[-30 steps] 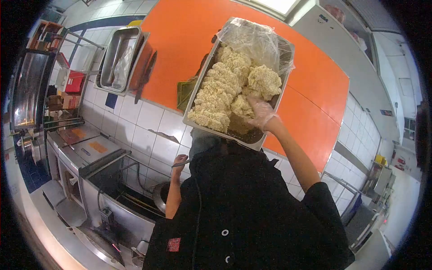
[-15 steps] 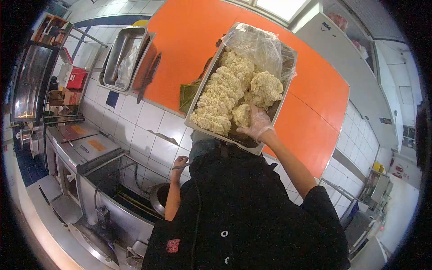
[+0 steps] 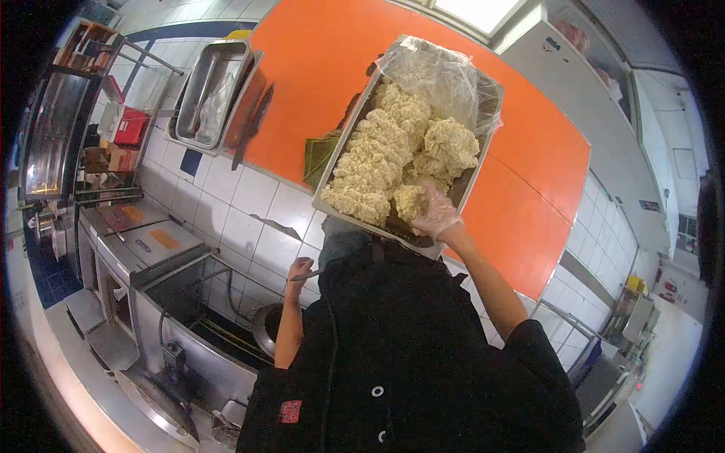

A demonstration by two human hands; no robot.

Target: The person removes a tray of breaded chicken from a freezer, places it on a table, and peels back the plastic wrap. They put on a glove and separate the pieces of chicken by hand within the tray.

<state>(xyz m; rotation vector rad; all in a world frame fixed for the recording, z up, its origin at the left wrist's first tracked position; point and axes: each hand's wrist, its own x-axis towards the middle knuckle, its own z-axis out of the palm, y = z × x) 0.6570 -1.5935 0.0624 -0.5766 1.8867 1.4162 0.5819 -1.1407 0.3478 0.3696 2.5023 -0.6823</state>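
Note:
My right hand (image 3: 438,215), in a clear plastic glove, is closed on a breaded piece of food (image 3: 408,202) at the near end of a metal tray (image 3: 473,177). Rows of similar breaded pieces (image 3: 370,158) fill the tray's left side, and a bigger clump (image 3: 451,143) lies to the right. Clear plastic wrap (image 3: 434,75) is bunched over the far end. My bare left hand (image 3: 300,270) hangs low beside my body, away from the tray. Its fingers are curled by a thin grey strip (image 3: 308,276), whose kind I cannot make out.
The tray stands on an orange tabletop (image 3: 521,204). To the left are an empty-looking steel pan (image 3: 214,94) with a plastic bag in it, a dark knife-like blade (image 3: 253,124) and a green pad (image 3: 319,160). A steel fryer-like unit (image 3: 189,317) stands lower left.
My right hand has shifted slightly nearer my body, and its fingers now wrap the breaded piece more closely. My left hand has risen a little.

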